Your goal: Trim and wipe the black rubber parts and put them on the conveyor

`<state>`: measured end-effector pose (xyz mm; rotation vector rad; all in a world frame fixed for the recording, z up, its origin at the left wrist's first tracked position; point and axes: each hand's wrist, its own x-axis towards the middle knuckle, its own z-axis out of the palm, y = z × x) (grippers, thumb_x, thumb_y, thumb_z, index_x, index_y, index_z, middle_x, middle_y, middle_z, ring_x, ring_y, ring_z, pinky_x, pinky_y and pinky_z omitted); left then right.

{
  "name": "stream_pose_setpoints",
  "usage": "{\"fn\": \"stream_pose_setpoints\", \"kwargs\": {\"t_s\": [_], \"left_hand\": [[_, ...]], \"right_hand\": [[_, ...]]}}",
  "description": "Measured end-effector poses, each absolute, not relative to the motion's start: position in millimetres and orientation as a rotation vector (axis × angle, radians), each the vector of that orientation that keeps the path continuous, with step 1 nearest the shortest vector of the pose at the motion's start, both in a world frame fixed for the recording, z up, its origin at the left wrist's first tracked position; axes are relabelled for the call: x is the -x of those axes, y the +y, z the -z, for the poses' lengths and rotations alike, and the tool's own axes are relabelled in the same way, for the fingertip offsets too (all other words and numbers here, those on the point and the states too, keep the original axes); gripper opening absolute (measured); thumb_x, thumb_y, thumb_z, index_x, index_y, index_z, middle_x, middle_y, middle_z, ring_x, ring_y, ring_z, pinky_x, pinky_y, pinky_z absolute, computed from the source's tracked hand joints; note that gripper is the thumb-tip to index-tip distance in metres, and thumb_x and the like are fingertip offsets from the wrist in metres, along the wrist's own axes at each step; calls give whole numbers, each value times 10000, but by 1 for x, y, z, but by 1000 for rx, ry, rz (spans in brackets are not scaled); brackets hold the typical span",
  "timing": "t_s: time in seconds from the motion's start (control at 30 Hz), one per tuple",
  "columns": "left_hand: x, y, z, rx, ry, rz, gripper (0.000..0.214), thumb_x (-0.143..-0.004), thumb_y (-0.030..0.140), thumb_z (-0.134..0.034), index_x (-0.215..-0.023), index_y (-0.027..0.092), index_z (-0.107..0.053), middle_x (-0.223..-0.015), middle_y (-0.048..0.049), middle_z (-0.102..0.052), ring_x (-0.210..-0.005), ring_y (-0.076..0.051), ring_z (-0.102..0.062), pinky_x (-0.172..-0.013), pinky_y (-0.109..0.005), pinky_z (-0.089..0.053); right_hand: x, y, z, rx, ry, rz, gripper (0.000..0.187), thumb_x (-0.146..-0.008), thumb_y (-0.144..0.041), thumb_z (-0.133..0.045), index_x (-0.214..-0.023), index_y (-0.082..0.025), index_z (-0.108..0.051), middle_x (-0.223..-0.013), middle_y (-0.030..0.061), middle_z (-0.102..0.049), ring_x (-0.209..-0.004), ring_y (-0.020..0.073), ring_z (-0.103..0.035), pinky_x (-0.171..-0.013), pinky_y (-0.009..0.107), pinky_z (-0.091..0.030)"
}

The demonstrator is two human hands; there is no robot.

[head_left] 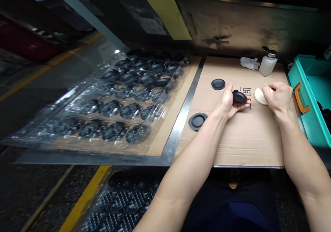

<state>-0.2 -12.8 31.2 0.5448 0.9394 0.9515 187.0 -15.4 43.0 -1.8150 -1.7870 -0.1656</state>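
Note:
My left hand (229, 102) is closed on a black oval plastic part (239, 96), holding it tilted above the cardboard sheet (248, 139). To its right, my right hand (279, 97) is wrapped in a fist around a cream-white round pad (260, 97), whose flat edge faces the black part; a small gap separates the two. On the cardboard lie two similar black parts, one being an upper part (218, 84) beyond my left wrist and the other a lower part (198, 121) beside my left forearm. My right fingers hide how the pad is gripped.
Clear plastic trays (155, 121) with rows of black parts cover the table's left side. A pump bottle (268, 63) and a crumpled white wipe (249, 63) stand at the back. At right is a teal bin (307, 121) with an orange handle (301, 99). A metal panel (232, 25) rises behind.

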Motion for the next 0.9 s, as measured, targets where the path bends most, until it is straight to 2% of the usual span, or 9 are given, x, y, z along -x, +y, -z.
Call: {"fn": "stream_pose_setpoints", "kwargs": {"t_s": [0.13,0.23,0.3,0.4,0.53,0.63,0.73,0.83,0.9], "left_hand": [[-8,-28,-30,-1151,1042,-1283,541,-858,676,-616,-1092,188,-613,-1038,-94,-691,-902,-178,-675,-823,-328,-568],[-11,-42,-31,-1656,1092,-1481,701,-714,601,-812,-1268,227,-601,-1244,-108,-661,-1142,-242,-617,-1020,-389,-485],[-13,-50,-33,-1813,1091,-1542,887,-694,603,-826,-1434,258,-480,-1308,-117,-641,-1201,-268,-590,-1068,-418,-450],[-18,-59,-34,-1847,1060,-1560,1019,-738,611,-788,-1558,269,-289,-1319,-129,-638,-1203,-262,-598,-1082,-417,-444],[-19,-60,-34,-1852,1057,-1545,1050,-746,613,-779,-1573,255,-241,-1271,-136,-660,-1195,-263,-609,-1097,-420,-440],[-19,-58,-33,-1830,1064,-1550,999,-736,609,-789,-1537,258,-305,-1245,-133,-668,-1197,-266,-607,-1077,-420,-457],[-20,-60,-37,-1799,1068,-1514,846,-730,613,-788,-1413,246,-450,-1219,-133,-676,-1172,-265,-612,-1021,-403,-482],[-10,-67,-50,-1810,1158,-1322,496,-837,631,-662,-1105,217,-609,-1040,-102,-717,-984,-223,-653,-888,-334,-510],[12,-73,-59,-1836,1301,-1205,430,-912,632,-540,-859,212,-617,-842,-64,-694,-803,-179,-624,-770,-281,-493]], "right_hand": [[-210,-7,-37,1936,-1642,157,379,-873,-350,-476,-963,-146,-783,-915,133,-746,-853,269,-642,-738,341,-428],[-221,-3,-33,2036,-1553,140,377,-863,-345,-479,-968,-150,-785,-906,147,-750,-831,273,-647,-729,344,-427],[-225,-3,-29,2123,-1512,113,370,-855,-348,-489,-966,-161,-789,-909,160,-750,-825,280,-651,-721,348,-426],[-226,-1,-24,2230,-1482,62,367,-836,-370,-517,-987,-187,-796,-919,165,-752,-845,291,-661,-726,350,-433],[-227,2,-20,2267,-1468,67,368,-818,-387,-541,-987,-196,-806,-916,169,-754,-862,295,-674,-734,350,-444],[-227,3,-21,2265,-1473,70,356,-818,-385,-541,-978,-212,-809,-914,163,-757,-864,296,-678,-738,353,-449],[-227,1,-23,2271,-1496,48,362,-833,-386,-530,-1005,-222,-803,-924,154,-756,-877,297,-675,-754,361,-452],[-227,-3,-27,2276,-1548,21,391,-865,-396,-509,-1076,-208,-780,-980,165,-742,-922,307,-660,-785,379,-453],[-226,-6,-30,2225,-1614,93,450,-895,-410,-491,-1209,-185,-722,-1094,184,-714,-1024,335,-623,-840,414,-446]]}}
